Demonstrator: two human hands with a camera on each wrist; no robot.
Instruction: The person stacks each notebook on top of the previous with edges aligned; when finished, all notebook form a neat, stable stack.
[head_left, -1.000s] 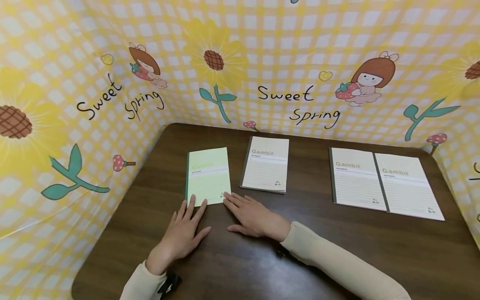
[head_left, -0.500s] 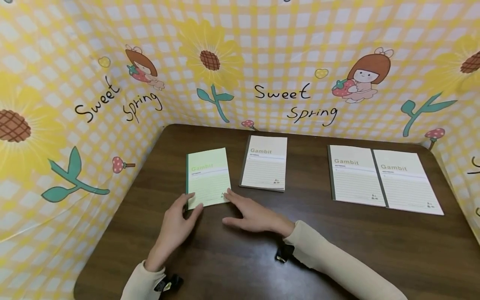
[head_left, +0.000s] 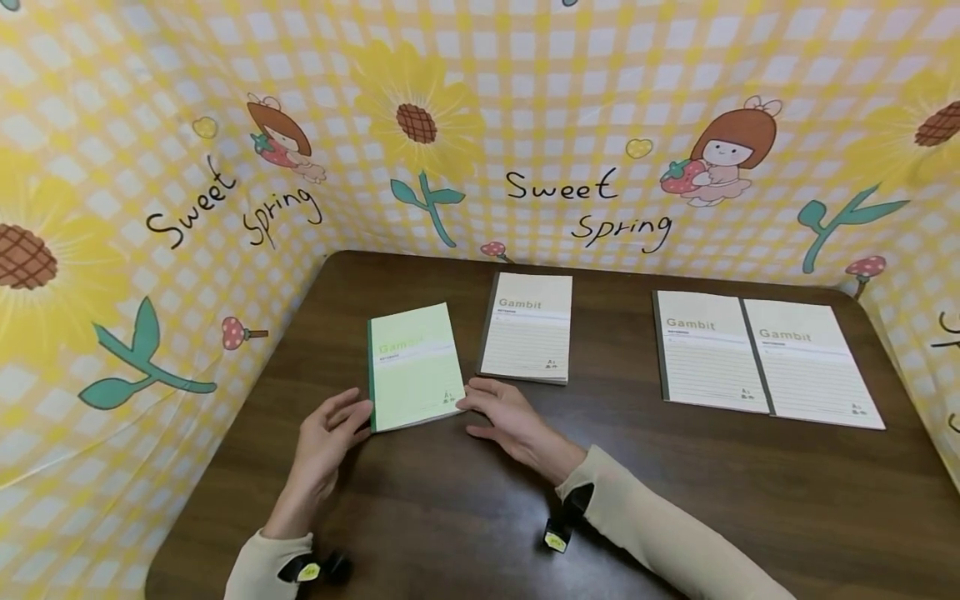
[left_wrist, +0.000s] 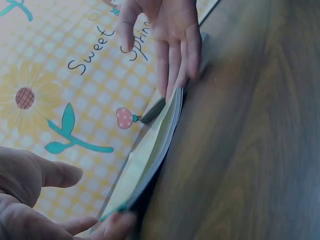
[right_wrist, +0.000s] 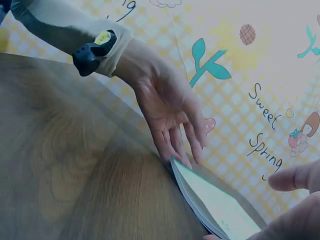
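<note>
A pale green notebook (head_left: 417, 367) with a dark green spine lies on the left part of the table. Its near edge looks slightly raised, with a dark gap under the cover in the left wrist view. My left hand (head_left: 324, 446) touches the near-left corner by the spine, fingertips at the edge. In the right wrist view that left hand (right_wrist: 162, 105) has rather straight fingers and its thumb off the cover. My right hand (head_left: 517, 423) touches the near-right corner. The left wrist view shows this right hand (left_wrist: 175, 37) with fingers extended down along the notebook's side, thumb apart.
A stack of cream notebooks (head_left: 527, 329) with a dark spine stands just right of the green one. Two more cream notebooks (head_left: 708, 354) lie side by side at the right. A yellow checked cloth (head_left: 480, 100) surrounds the brown table (head_left: 465, 533).
Both hands have gone from lying flat near the notebook's lower edge to its two near corners. The left hand has moved left, and the green notebook has shifted slightly toward me.
</note>
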